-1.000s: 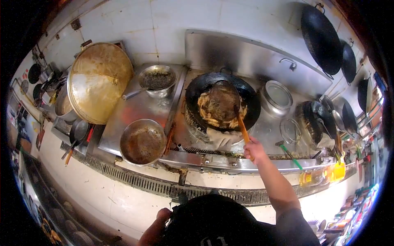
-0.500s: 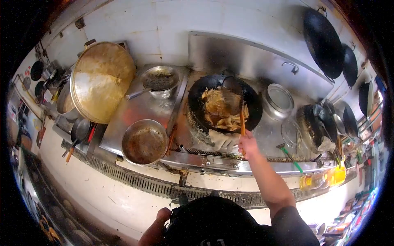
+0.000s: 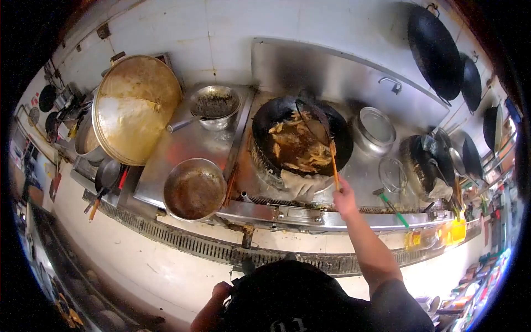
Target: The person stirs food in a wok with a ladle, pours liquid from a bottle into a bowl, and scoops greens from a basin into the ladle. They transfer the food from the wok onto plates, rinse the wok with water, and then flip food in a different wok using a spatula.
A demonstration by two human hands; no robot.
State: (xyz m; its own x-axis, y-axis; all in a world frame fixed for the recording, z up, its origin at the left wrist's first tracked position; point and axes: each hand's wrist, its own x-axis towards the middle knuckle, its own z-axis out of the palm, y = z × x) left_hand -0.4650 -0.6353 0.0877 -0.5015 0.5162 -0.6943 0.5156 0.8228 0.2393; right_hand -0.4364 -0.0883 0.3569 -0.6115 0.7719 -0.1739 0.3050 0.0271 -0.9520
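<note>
My right hand (image 3: 345, 200) is closed round the wooden handle of a long wok ladle (image 3: 334, 164). Its wide, dark-rimmed head lies inside a black wok (image 3: 342, 151), toward the far right side. Pale brown pieces of food (image 3: 305, 164) sit in dark brown liquid in the wok, some along the edge. A folded beige cloth (image 3: 302, 185) drapes over the wok's near rim. Low beside my body, my left hand (image 3: 222, 291) is curled, its fingers partly hidden; what it holds, if anything, cannot be made out.
Left of the wok stand a steel pan (image 3: 194, 190) and a strainer (image 3: 214, 104) over a bowl. A large brassy lid (image 3: 137, 110) leans farther left. To the right are a lidded pot (image 3: 376, 130), a green-handled scraper (image 3: 391, 208) and another wok (image 3: 416, 166). More woks (image 3: 435, 52) hang on the wall.
My right hand has moved slightly right and up with the ladle. The food, earlier heaped in the middle of the wok, is now spread and lower, with more brown liquid showing.
</note>
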